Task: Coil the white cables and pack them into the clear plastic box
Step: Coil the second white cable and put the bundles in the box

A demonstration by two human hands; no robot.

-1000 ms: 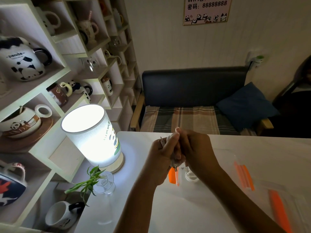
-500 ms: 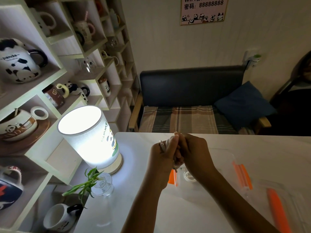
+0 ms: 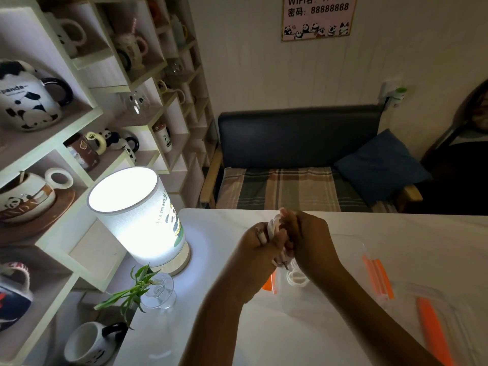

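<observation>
My left hand [image 3: 257, 253] and my right hand [image 3: 309, 241] are pressed together above the white table [image 3: 422, 233], both closed on a bundle of white cable [image 3: 273, 227]. Loops of the bundle show between my fingers, and a metal plug end sticks out near my left knuckles. Below my hands stands the clear plastic box [image 3: 351, 249] with orange clips. Inside it lies another coiled white cable [image 3: 297, 278], partly hidden by my right wrist. The box's clear lid [image 3: 433, 320] with an orange clip lies at the right.
A lit cylindrical lamp [image 3: 137, 217] stands at the table's left corner, with a small glass vase of green leaves [image 3: 158, 291] in front of it. Shelves of panda mugs [image 3: 29, 99] fill the left wall. A dark sofa [image 3: 295, 138] sits behind the table.
My hands stay together on the cable and have turned slightly; more white loops now show between my fingers. The view has shifted a little.
</observation>
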